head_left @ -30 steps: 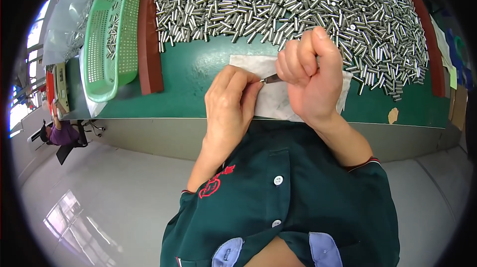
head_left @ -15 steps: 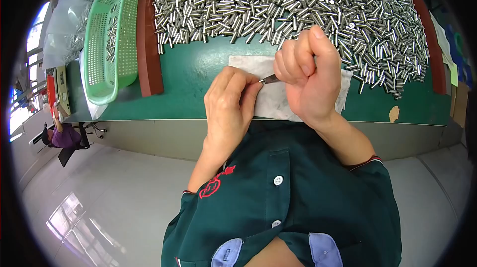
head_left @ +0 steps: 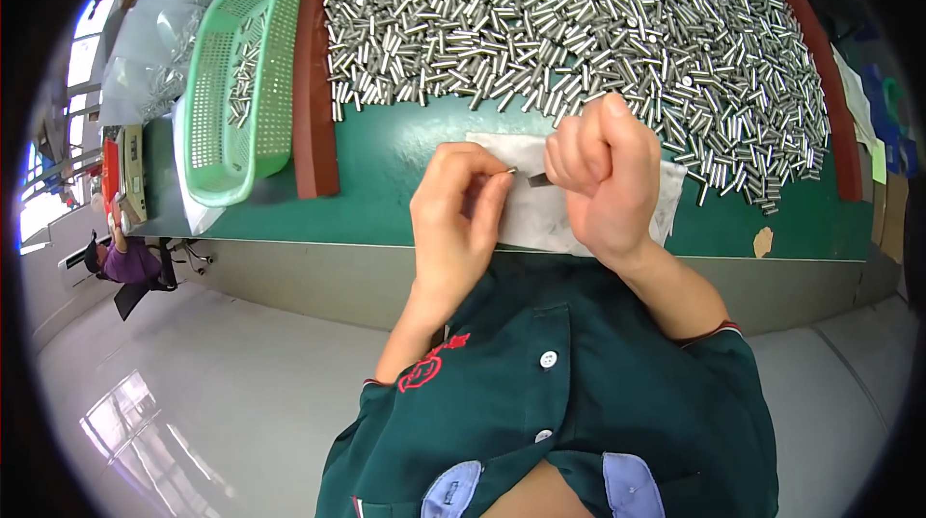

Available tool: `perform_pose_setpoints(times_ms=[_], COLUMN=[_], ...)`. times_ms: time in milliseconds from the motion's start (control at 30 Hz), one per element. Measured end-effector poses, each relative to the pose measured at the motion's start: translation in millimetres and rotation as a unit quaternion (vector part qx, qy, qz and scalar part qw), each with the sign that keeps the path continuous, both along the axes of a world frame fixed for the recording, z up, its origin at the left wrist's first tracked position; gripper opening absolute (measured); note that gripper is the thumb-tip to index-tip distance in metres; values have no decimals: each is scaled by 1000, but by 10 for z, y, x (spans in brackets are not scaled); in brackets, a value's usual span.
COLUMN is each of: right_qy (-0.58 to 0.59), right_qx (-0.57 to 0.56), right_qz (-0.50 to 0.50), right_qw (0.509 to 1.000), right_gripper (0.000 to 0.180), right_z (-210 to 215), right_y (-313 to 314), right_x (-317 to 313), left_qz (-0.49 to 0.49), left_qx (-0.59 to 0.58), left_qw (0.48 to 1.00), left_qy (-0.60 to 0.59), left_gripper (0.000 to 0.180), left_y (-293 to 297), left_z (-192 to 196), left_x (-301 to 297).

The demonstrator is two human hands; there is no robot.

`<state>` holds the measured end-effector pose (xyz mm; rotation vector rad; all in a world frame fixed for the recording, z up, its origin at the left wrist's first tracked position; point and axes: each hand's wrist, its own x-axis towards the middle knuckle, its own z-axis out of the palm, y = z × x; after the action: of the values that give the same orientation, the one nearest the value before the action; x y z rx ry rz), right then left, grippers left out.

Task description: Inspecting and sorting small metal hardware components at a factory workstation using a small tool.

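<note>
My left hand (head_left: pixel 449 217) is closed in a pinch over the near edge of the green table, holding a small metal pin (head_left: pixel 511 171) between thumb and forefinger; only its end shows. To its right, my right hand (head_left: pixel 614 180) is curled in a fist around a slim tool with a dark, flat, blade-like tip (head_left: pixel 538 179). That tip points left toward the pin, with a small gap between them. The tool's handle is hidden in my fingers. Beneath both hands lies a whitish, smudged cloth (head_left: pixel 535 221). Beyond them spreads a wide layer of short shiny metal pins (head_left: pixel 569 26).
Dark red strips (head_left: pixel 315 84) border the pins on both sides. A pale green perforated basket (head_left: pixel 217 185) at left holds some pins. Clear plastic bags (head_left: pixel 145 55) stand beyond it. A tan scrap (head_left: pixel 763 242) lies near the right front edge. Another person (head_left: pixel 132 262) sits far left.
The tool's tip has come away from the pin, leaving a gap. My left hand still pinches the pin. The whole view has shifted slightly, so the table appears lower and farther right.
</note>
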<state>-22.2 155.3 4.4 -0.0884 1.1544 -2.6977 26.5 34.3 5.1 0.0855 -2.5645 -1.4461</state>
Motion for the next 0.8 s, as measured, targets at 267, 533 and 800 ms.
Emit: perform_pose_setpoints(times_ms=[267, 533, 800], right_qy=[-12, -6, -23], right_qx=[-5, 3, -30], right_qz=[10, 10, 17], right_qw=[1000, 1000, 999], right_gripper=[40, 40, 41], right_z=[45, 47, 31], right_y=[5, 4, 24], right_x=[-3, -20, -23], left_qz=[-25, 53, 39], left_qx=[510, 181, -232], left_qw=[847, 980, 971], left_qy=[-151, -67, 29], left_gripper=[18, 9, 13], left_y=[-278, -219, -186], left_z=[-2, 28, -40], left_x=[-44, -299, -495])
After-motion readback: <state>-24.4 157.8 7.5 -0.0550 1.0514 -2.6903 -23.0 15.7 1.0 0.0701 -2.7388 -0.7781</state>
